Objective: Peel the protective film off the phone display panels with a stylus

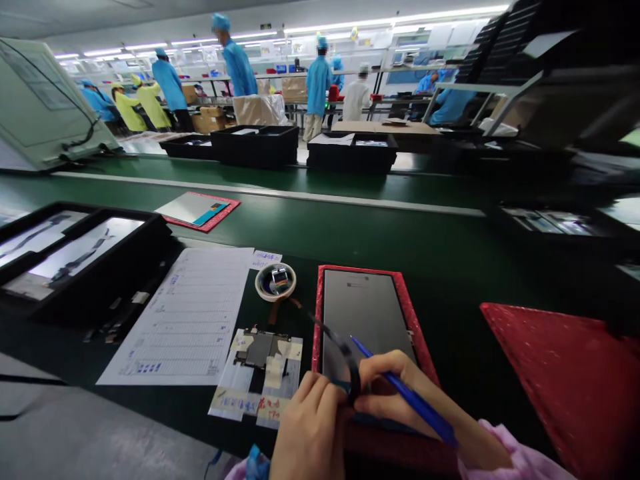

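So far: left hand (310, 427) pinching black flexible strip (345, 350) above dark display panel (367, 313) on red mat (416, 333); right hand (400, 393) fingers wrapped round blue pen (407, 393).

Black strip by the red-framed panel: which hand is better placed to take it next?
Probably the left hand: it sits against the black strip, while the right hand is busy gripping a blue pen.

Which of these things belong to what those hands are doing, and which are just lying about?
In use: left hand holding a black flexible strip; right hand holding a blue pen; dark panel beneath them.

Seemingly just lying nearby: printed sheet; tape roll; black tray.
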Tool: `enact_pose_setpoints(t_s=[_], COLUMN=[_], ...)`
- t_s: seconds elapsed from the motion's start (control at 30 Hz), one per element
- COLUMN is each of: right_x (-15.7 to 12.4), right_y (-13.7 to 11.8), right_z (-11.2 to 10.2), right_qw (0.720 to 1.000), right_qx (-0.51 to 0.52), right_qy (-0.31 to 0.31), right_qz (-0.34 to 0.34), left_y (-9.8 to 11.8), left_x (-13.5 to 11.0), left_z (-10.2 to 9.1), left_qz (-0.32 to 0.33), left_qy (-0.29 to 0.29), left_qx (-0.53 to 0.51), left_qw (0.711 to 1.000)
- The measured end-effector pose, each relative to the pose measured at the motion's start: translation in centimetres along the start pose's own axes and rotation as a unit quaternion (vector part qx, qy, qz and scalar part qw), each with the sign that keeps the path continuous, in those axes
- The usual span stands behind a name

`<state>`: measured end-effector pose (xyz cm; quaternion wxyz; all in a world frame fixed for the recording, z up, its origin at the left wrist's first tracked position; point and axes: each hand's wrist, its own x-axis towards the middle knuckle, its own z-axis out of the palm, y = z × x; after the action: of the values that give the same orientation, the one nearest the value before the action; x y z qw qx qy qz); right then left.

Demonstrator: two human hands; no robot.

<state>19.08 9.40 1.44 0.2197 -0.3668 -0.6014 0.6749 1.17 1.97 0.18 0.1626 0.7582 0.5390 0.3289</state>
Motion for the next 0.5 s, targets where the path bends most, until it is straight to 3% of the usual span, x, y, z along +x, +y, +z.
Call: enact_pose_setpoints(t_s=[0.13,0.33,0.5], right_x=[-0.1,-1.1,-1.8], right_y=[0.0,0.6,1.3], right_z=[-1.6,-4.0,-4.7], right_qw=[0.998,0.993,0.984], right_qx=[0.043,-0.090,-0.153], right_qy=[0.015,0.059,0.072], right_qz=[0.037,0.050,0.058], left_y=[0.1,-0.3,0.6], left_x=[1.8,0.4,0.2], left_z=[1.2,3.7,5.4], left_qz=[0.038,0.045,0.038], left_qy=[-0.009,-0.053,-0.046], left_qx=[0.039,0.021,0.024], left_qw=[0.998,0.997,0.998])
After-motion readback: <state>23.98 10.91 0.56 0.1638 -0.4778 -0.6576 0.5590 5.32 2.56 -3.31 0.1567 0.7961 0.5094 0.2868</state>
